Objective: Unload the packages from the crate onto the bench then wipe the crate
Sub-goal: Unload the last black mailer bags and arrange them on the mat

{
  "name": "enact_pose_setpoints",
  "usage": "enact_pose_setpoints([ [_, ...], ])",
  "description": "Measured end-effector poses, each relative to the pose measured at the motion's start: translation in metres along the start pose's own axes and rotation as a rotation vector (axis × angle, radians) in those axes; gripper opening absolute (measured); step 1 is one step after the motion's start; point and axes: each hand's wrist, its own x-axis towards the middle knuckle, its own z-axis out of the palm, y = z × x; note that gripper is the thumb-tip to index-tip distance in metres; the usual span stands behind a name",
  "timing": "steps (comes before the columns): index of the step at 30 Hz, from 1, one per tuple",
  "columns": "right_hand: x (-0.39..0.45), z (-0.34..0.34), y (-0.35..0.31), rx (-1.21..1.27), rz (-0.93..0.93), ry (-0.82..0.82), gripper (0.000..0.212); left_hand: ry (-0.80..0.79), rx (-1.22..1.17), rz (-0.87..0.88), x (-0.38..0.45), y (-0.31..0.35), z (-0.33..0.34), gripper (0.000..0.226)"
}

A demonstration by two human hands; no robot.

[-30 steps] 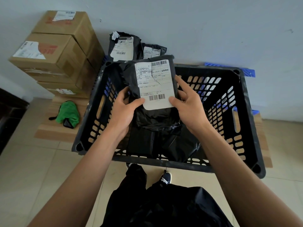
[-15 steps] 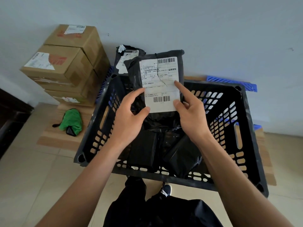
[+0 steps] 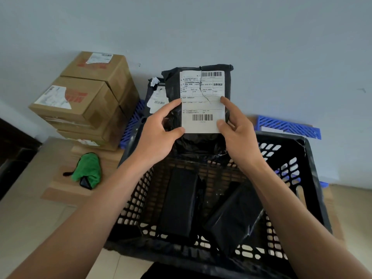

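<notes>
I am lifting the labelled package (image 3: 198, 109) higher, clear above the crate's (image 3: 314, 178) far rim, left hand (image 3: 159, 135) and right hand (image 3: 237, 133) pinching its sides; two packages (image 3: 181, 202) remain inside.

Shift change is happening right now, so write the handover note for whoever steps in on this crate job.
Left hand and right hand: both grip the black plastic mailer with the white shipping label, held upright above the far rim of the black perforated plastic crate.
Done: two black labelled mailers already lie behind the crate by the wall.
Left: set down the held mailer, lift out the two black wrapped parcels on the crate floor, then wipe the crate. A green cloth lies to the left.
</notes>
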Motion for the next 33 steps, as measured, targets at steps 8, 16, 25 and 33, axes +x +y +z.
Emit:
enact_pose_setpoints([
  [8, 0.09, -0.006, -0.002, -0.024, 0.135, -0.058, 0.056, -0.108, 0.079, 0.007, 0.104, -0.009, -0.008, 0.069],
  [16, 0.18, -0.011, 0.021, -0.144, 0.255, -0.09, 0.061, -0.203, 0.177, -0.064, 0.192, -0.035, -0.003, 0.07],
  [25, 0.247, 0.002, 0.061, -0.438, 0.361, -0.19, 0.059, -0.387, 0.354, -0.098, 0.253, -0.073, 0.006, 0.059],
  [33, 0.262, 0.02, 0.098, -0.732, 0.361, -0.397, 0.065, -0.596, 0.742, -0.085, 0.271, -0.116, 0.012, 0.062],
])
